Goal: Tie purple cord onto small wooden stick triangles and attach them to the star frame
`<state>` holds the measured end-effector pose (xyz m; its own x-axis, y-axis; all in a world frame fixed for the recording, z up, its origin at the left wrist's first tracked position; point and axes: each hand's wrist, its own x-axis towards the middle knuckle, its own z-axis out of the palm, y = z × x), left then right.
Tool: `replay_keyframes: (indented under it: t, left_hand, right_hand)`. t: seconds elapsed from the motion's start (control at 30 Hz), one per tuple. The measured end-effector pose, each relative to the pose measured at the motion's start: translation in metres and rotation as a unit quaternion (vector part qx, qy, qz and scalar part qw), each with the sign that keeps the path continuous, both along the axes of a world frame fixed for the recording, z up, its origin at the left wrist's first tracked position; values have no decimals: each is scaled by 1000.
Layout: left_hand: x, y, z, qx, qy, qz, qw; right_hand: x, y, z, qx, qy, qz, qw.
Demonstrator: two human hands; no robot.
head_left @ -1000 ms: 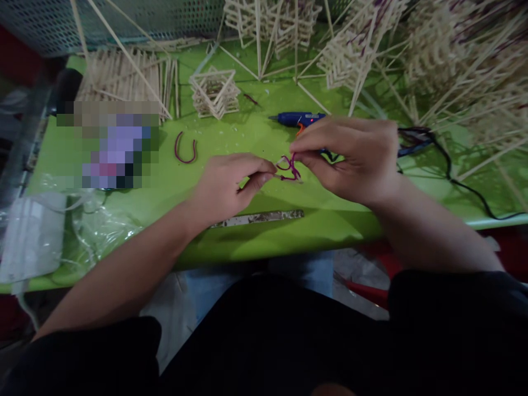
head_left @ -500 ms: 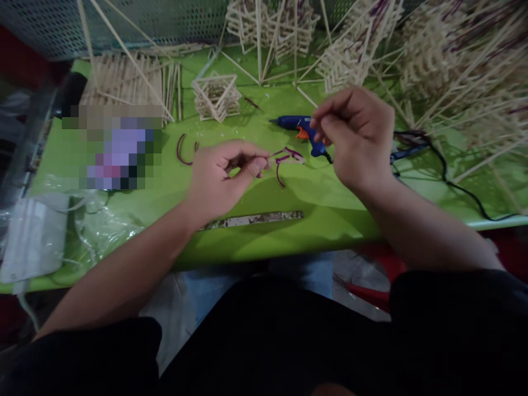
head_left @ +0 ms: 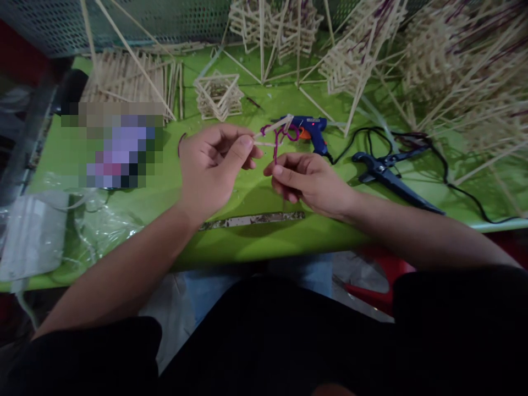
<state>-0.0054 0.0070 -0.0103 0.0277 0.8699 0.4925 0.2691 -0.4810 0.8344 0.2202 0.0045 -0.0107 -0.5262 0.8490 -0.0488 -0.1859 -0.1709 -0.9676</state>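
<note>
My left hand [head_left: 216, 165] pinches the joined thin wooden sticks [head_left: 272, 129] between thumb and forefinger, their V-shaped tip pointing away to the right. Purple cord [head_left: 292, 132] is looped around the sticks near that tip. One end of the cord hangs down into my right hand [head_left: 307, 179], whose thumb and forefinger are closed on it. Behind the sticks lies a blue glue gun [head_left: 315, 132] with an orange trigger, partly covered by them. A small stacked stick frame [head_left: 218, 96] stands beyond my left hand.
Dark-handled cutters [head_left: 383, 173] and a black cable [head_left: 443, 165] lie to the right. A stained flat strip [head_left: 251, 221] is near the front edge. Stick bundles [head_left: 124, 74] and several stick structures [head_left: 350, 60] fill the back. A white power block [head_left: 33, 234] sits at left.
My right hand has come down and left from above the glue gun and now grips the purple cord's end. The sticks in my left hand have tilted upward.
</note>
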Motion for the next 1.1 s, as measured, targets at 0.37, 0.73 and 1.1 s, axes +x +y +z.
replay_keyframes:
  t: [0.37,0.73,1.1]
  left_hand:
    - [-4,7,-7,-8,-35,6,999]
    - [-2,1,1,14,41,32,999]
    - [-6,-8,5,52,183,13,982]
  right_hand:
    - [3,-2,5,179,-100,-56,977]
    - [8,-8,7,291,-161,-10,943]
    - [19,-20,33,453,-126,19,882]
